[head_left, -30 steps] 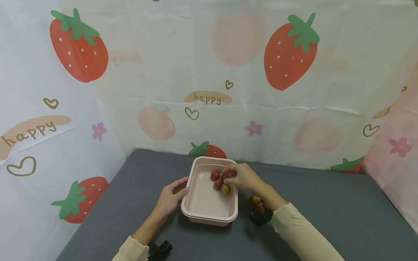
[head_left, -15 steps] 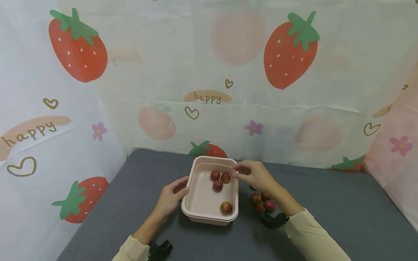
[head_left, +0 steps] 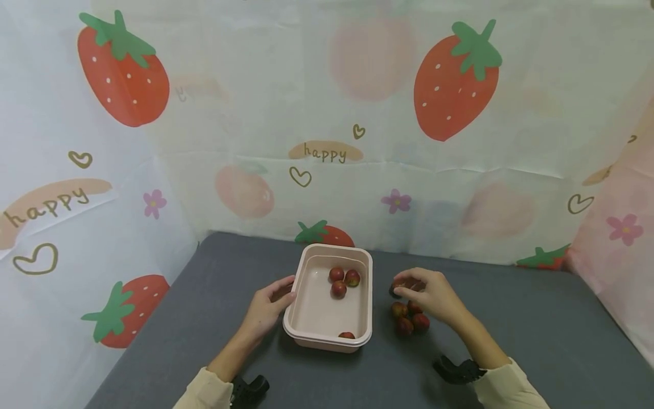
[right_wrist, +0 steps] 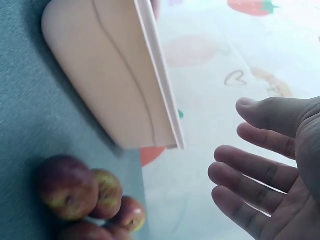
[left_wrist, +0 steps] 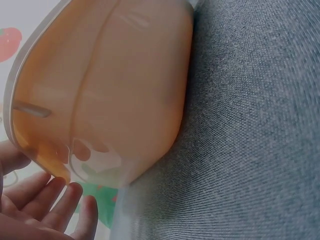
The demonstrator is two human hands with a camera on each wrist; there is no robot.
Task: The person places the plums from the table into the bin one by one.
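Observation:
A pale pink plastic box (head_left: 327, 318) stands on the table, with several red plums inside. Three of these plums (head_left: 338, 289) cluster toward its back right; another (head_left: 347, 335) is partly hidden by the front rim. My left hand (head_left: 265, 309) rests at the box's left rim, its fingers fairly straight against the edge. To the right of the box, my right hand (head_left: 431, 292) hovers above loose plums (head_left: 403, 325) on the table. The right wrist view shows that hand (right_wrist: 270, 175) with spread fingers and nothing in them, apart from the plums (right_wrist: 68, 187).
The dark grey tabletop (head_left: 511, 318) runs back to a cloth backdrop (head_left: 327, 102) printed with strawberries, hearts and flowers. Black camera mounts sit at the left wrist (head_left: 249, 392) and the right wrist (head_left: 457, 370).
My right hand has let go of a plum in the box and moved right, over the loose plums. That plum has rolled to the box's front. The left hand stays put.

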